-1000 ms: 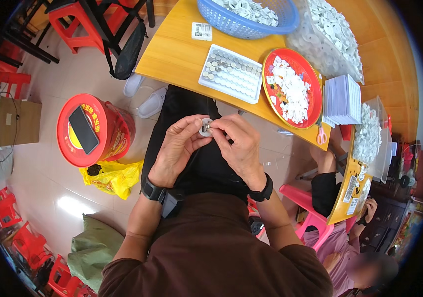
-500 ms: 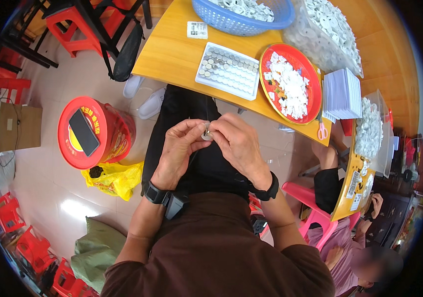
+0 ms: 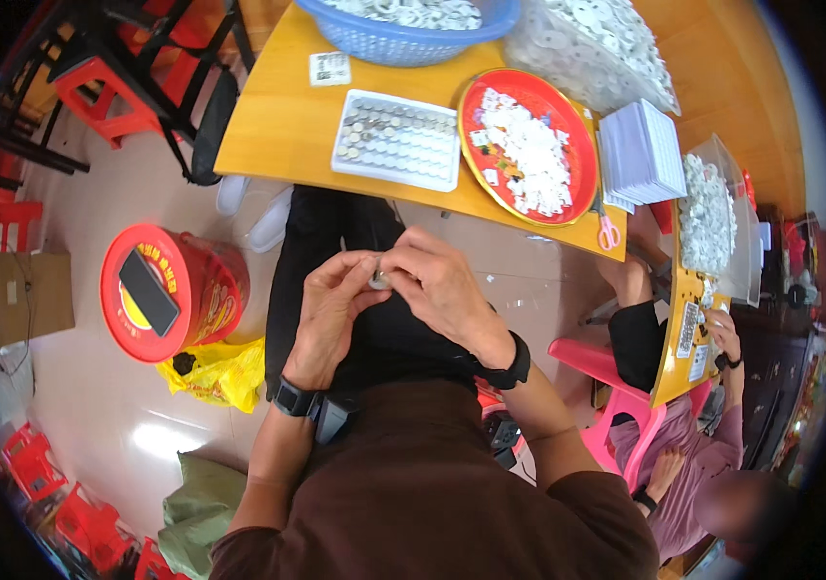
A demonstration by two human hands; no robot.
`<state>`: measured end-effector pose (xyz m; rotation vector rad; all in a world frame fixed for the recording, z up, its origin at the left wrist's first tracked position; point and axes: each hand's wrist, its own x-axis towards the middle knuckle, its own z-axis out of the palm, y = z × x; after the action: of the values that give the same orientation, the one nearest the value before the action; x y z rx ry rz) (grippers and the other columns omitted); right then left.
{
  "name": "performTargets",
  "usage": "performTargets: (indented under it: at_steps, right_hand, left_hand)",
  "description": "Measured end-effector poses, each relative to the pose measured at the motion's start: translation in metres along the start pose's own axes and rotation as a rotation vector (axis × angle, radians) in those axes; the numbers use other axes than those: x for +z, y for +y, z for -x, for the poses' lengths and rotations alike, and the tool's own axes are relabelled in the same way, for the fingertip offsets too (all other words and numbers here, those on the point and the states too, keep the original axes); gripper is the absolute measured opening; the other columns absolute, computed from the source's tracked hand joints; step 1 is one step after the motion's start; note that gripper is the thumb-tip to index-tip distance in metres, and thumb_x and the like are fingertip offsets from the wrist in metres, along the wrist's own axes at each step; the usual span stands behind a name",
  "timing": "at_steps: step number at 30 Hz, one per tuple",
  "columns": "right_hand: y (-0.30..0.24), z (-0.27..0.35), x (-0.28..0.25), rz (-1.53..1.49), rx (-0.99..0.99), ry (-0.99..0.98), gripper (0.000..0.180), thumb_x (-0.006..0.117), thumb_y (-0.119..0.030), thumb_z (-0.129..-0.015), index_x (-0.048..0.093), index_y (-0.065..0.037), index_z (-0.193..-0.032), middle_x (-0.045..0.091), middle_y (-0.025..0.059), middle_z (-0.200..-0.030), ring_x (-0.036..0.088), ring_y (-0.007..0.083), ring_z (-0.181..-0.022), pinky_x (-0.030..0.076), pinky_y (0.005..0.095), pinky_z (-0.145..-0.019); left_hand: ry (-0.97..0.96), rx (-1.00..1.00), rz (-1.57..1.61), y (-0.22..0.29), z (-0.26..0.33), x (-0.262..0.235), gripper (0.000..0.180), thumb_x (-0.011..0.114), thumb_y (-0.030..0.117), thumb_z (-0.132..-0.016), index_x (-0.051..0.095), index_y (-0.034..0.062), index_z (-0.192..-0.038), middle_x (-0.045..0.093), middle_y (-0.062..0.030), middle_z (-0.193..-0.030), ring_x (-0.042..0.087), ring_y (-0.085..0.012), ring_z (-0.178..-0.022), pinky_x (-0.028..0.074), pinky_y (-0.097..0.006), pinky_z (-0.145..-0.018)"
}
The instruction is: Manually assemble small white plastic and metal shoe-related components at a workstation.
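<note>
Over my lap, both hands meet at a small white round piece [image 3: 379, 280] with a darker spot on it. My left hand [image 3: 328, 309] pinches it between thumb and fingers. On its other side, my right hand [image 3: 440, 292] has thumb and fingertips closed against it, partly hiding it. Beyond my hands, a white tray [image 3: 418, 172] with rows of round pockets sits at the table edge, some pockets filled with silvery discs. Beside it lies a round red tray [image 3: 582, 159] heaped with small white parts [image 3: 529, 145] and a few orange and dark bits.
A blue basket [image 3: 403, 43] and a clear container [image 3: 553, 60] of white rings stand farther back on the table [image 3: 273, 126]. Pink-handled scissors [image 3: 608, 232] lie near stacked white trays [image 3: 643, 153]. A lidded red bucket [image 3: 219, 285] bearing a phone [image 3: 149, 292] stands left; a co-worker [image 3: 693, 464] sits right.
The view has shifted, so the table sits farther left. My hands stay together on the white piece. The co-worker's one hand now reaches onto the side table.
</note>
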<state>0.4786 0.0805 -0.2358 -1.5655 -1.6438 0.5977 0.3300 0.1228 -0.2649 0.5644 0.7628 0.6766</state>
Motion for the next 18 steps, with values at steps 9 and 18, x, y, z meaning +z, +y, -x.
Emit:
performTargets:
  at_steps: [9, 18]
  right_hand:
    - [0.006, 0.015, -0.023, -0.386, 0.276, -0.015, 0.009, 0.060, 0.010, -0.076, 0.058, 0.002, -0.080, 0.051, 0.0060, -0.077, 0.057, 0.0127, -0.067, 0.048, 0.0236, -0.059]
    - [0.022, 0.027, -0.011, -0.724, 0.420, 0.018, 0.010, 0.066, 0.005, -0.076, 0.058, 0.001, -0.079, 0.051, 0.0008, -0.076, 0.056, 0.0068, -0.065, 0.048, 0.0199, -0.057]
  left_hand:
    - [-0.048, 0.000, -0.049, -0.012, -0.002, 0.023, 0.014, 0.058, 0.012, -0.089, 0.064, 0.0015, -0.095, 0.064, -0.0056, -0.086, 0.061, -0.0105, -0.075, 0.054, -0.024, -0.067]
    - [-0.071, -0.027, -0.058, -0.018, 0.003, 0.019, 0.017, 0.057, 0.016, -0.090, 0.064, 0.0012, -0.097, 0.064, -0.0061, -0.087, 0.062, -0.0112, -0.075, 0.053, -0.023, -0.067]
